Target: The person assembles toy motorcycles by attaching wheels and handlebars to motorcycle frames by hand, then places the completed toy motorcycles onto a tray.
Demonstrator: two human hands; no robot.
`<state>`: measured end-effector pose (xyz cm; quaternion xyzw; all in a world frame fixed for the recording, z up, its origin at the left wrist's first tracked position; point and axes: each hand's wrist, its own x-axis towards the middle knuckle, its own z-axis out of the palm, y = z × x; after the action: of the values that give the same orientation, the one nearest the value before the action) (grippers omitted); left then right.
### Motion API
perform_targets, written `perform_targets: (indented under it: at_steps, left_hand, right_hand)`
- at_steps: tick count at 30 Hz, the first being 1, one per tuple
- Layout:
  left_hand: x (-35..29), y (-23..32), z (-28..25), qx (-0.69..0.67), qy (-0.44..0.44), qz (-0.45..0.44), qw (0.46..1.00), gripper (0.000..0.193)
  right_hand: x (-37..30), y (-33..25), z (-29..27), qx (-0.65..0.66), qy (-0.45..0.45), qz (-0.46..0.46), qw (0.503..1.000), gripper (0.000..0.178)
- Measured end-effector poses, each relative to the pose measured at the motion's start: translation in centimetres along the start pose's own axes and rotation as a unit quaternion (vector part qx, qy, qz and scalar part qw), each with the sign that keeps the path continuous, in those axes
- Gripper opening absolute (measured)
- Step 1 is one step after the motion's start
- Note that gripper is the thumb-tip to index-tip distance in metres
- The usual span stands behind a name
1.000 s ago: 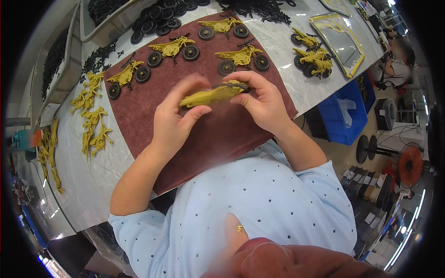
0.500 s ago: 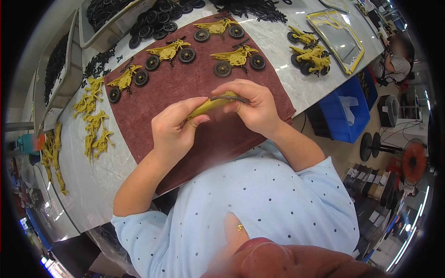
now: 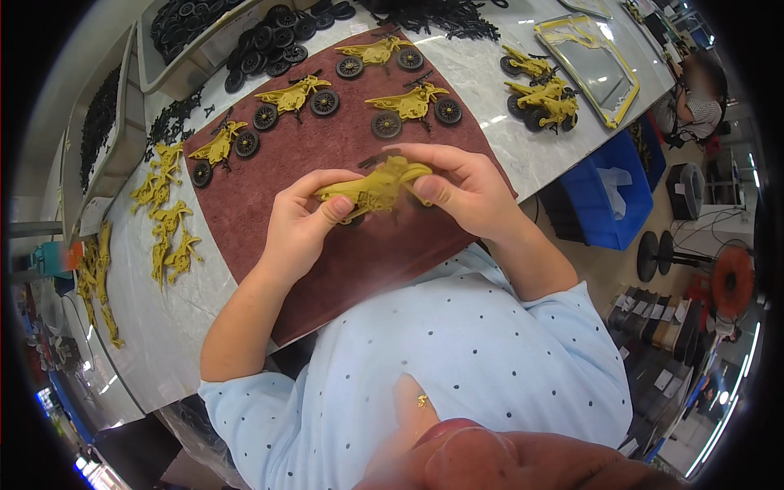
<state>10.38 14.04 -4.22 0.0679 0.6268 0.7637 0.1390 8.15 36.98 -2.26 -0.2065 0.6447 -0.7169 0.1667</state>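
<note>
Between my two hands, above the dark red cloth (image 3: 245,269), is a yellow toy motorcycle (image 3: 377,189) with its side turned up. My left hand (image 3: 294,216) pinches one end, thumb on top. At the other end, my right hand (image 3: 467,194) closes on it with thumb and fingers. A thin black part (image 3: 380,157) shows along its far edge. Dark round shapes, perhaps wheels, peek out beneath, mostly hidden. Beyond my hands, several yellow toy motorcycles with black wheels lie on the cloth, one (image 3: 296,96) near its middle and another (image 3: 411,104) farther right.
Yellow plastic body parts (image 3: 170,237) lie left of the cloth. Grey bins (image 3: 131,135) of black parts and a pile of black wheels (image 3: 273,45) stand beyond. To the right are more toy motorcycles (image 3: 547,106), a yellow-rimmed tray (image 3: 630,102), a blue bin (image 3: 621,220) and a seated person (image 3: 696,114).
The toy motorcycle has turned from edge-on to showing its side. Both hands still grip it, and my left thumb now lies on its face. The view has shifted slightly.
</note>
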Motion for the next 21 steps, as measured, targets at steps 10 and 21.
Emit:
perform_targets:
  at_steps: [10, 21]
  left_hand:
    - [0.3, 1.3, 0.0, -0.186, -0.039, -0.162, 0.968, 0.035]
    - [-0.3, 0.5, 0.7, 0.155, -0.015, -0.068, 0.986, 0.04]
  right_hand:
    - [0.2, -0.3, -0.4, 0.266, 0.004, 0.182, 0.947, 0.041]
    - [0.6, -0.1, -0.7, -0.016, -0.058, 0.188, 0.98, 0.02]
